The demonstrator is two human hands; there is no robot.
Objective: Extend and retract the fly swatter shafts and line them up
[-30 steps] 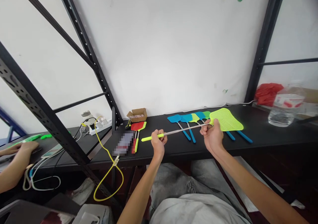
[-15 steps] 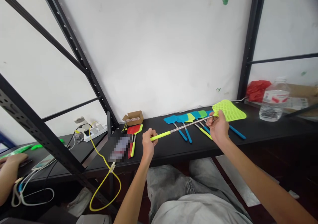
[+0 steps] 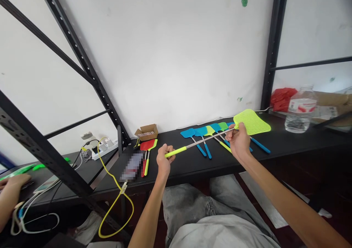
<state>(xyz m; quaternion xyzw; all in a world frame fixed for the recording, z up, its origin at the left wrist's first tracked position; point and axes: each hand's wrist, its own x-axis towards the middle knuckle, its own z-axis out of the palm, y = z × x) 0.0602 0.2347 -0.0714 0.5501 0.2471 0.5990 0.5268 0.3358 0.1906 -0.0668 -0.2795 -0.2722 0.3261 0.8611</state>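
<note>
A yellow-green fly swatter with a long metal rod is stretched between my two hands above the black table. My left hand is closed round the end of its grip. Up by the perforated head, my right hand pinches the neck where the rod meets the plastic. Behind the rod, several blue, yellow and green fly swatters lie side by side on the table. A red fly swatter and a yellow-green one lie to the left of my left hand, partly overlapping.
A small open cardboard box stands near the wall. A pixelated flat object has a yellow cable by it. On the right are a water bottle and a red bag. Another person's hand rests far left beyond the rack post.
The view has shifted slightly. Both hands keep the same hold on the fly swatter, and its rod looks as long as before.
</note>
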